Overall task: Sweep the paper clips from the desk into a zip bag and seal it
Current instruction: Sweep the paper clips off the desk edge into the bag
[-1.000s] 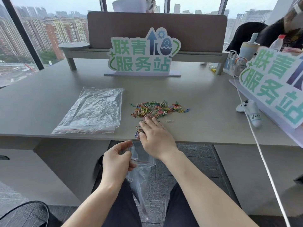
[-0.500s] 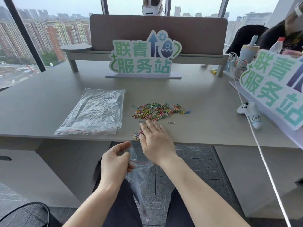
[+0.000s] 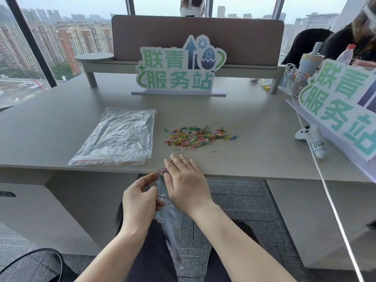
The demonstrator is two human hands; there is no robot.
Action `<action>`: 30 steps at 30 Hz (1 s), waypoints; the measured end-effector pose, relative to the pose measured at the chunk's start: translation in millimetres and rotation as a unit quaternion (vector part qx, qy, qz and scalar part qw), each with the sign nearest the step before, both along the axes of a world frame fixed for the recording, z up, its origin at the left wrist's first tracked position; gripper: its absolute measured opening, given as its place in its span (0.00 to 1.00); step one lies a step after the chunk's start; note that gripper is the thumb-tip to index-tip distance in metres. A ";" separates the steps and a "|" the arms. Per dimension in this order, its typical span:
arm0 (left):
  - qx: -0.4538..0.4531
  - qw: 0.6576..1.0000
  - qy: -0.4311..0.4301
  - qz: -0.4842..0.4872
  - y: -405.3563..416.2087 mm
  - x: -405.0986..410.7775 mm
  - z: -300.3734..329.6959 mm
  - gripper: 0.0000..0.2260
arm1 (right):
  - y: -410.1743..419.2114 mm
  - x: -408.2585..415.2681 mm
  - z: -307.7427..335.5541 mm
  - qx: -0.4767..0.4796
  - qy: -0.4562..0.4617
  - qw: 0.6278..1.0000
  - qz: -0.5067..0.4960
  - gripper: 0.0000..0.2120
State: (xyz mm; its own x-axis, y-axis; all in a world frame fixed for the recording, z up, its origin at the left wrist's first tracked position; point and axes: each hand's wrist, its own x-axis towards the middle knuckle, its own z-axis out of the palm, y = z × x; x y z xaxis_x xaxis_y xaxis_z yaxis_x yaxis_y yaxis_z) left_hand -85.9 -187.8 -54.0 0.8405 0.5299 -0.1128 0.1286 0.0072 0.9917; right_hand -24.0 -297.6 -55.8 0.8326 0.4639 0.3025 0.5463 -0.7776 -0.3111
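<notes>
most clips (image 3: 196, 136) sit mid-desk (image 3: 254, 127), so while my left hand (image 3: 140, 200) pinches the bag (image 3: 168, 218) mouth wide just under the edge, my flat, relaxed right hand (image 3: 186, 181) should drag its small batch (image 3: 162, 170) straight over the lip.

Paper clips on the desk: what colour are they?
Mixed colours: green, yellow, pink, blue, white paper clips, in the head view.

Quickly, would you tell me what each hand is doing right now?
Left hand: pinches the zip bag open below the desk edge.
Right hand: open, flat fingers pushing paper clips.
</notes>
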 end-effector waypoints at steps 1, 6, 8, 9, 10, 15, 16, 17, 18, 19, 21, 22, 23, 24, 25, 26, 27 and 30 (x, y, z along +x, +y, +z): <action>-0.005 1.000 -0.002 0.001 0.2 -0.3 -0.1 0.19 | 0.8 -1.6 -0.6 0.004 -0.002 1.000 0.001 0.25; -0.016 1.000 -0.006 -0.003 1.3 -2.1 -1.1 0.20 | 3.1 -11.4 -3.1 0.025 -0.010 1.000 0.012 0.28; -0.023 1.000 -0.008 -0.008 2.4 -1.4 -2.1 0.20 | 2.3 -15.8 -2.6 0.034 -0.014 0.999 0.019 0.28; -0.025 1.000 -0.009 -0.010 2.7 -1.3 -2.3 0.20 | 1.9 -18.1 -2.1 0.038 -0.016 0.999 0.022 0.27; -0.028 0.999 -0.011 -0.011 2.9 -1.5 -2.3 0.19 | 1.7 -20.4 -1.8 0.043 -0.018 0.999 0.026 0.27; -0.028 0.999 -0.016 -0.008 1.7 -2.8 -1.2 0.20 | -0.8 -28.2 -2.6 0.117 -0.028 0.991 0.050 0.21; -0.024 1.000 -0.014 -0.006 1.7 -2.4 -1.6 0.20 | -2.8 -28.3 -2.2 0.142 -0.019 0.988 0.056 0.19; -0.021 1.000 -0.012 -0.002 1.8 -1.7 -2.1 0.20 | -5.8 -27.4 -1.1 0.170 -0.005 0.984 0.058 0.18; -0.017 1.000 -0.009 0.002 2.1 -1.2 -2.7 0.21 | -9.1 -25.3 -0.3 0.197 0.008 0.979 0.055 0.17; -0.013 1.000 -0.007 0.004 2.1 -0.8 -3.1 0.21 | -12.7 -21.9 0.7 0.214 0.016 0.976 0.045 0.17; -0.009 1.000 -0.006 0.003 2.0 -1.2 -3.5 0.21 | -18.9 -12.9 2.8 0.214 0.019 0.976 0.024 0.18; -0.009 1.000 -0.005 0.002 2.1 -1.5 -3.6 0.21 | -21.2 -8.7 4.0 0.203 0.017 0.979 0.016 0.19; -0.008 1.000 -0.004 0.002 2.0 -1.8 -3.8 0.21 | -23.2 -4.9 4.8 0.192 0.015 0.981 0.010 0.19; -0.006 1.000 -0.004 0.001 1.8 -2.0 -4.1 0.20 | -25.4 -1.6 6.5 0.187 0.012 0.982 0.006 0.19; -0.001 1.000 -0.004 -0.002 1.3 -2.1 -4.4 0.20 | -28.1 2.2 8.5 0.186 0.008 0.982 -0.002 0.19; 0.004 1.000 -0.006 -0.005 0.6 -2.1 -4.6 0.19 | -31.5 7.0 10.9 0.187 0.006 0.982 -0.013 0.19; 0.008 1.000 -0.008 -0.008 -0.2 -2.0 -4.5 0.19 | -36.0 13.8 12.7 0.182 0.007 0.983 -0.029 0.19; 0.013 1.000 -0.010 -0.018 -3.5 -1.4 -3.0 0.18 | -54.0 40.9 16.3 0.099 0.038 0.990 -0.096 0.23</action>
State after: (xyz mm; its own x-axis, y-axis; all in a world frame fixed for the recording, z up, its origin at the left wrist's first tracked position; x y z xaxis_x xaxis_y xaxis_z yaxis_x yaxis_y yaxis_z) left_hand -87.3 -191.2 -57.0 0.8616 0.5010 -0.0818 0.1080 -0.0234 0.9939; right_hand 16.9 -351.6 -39.6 0.9234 0.2327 0.3052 0.3636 -0.7849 -0.5017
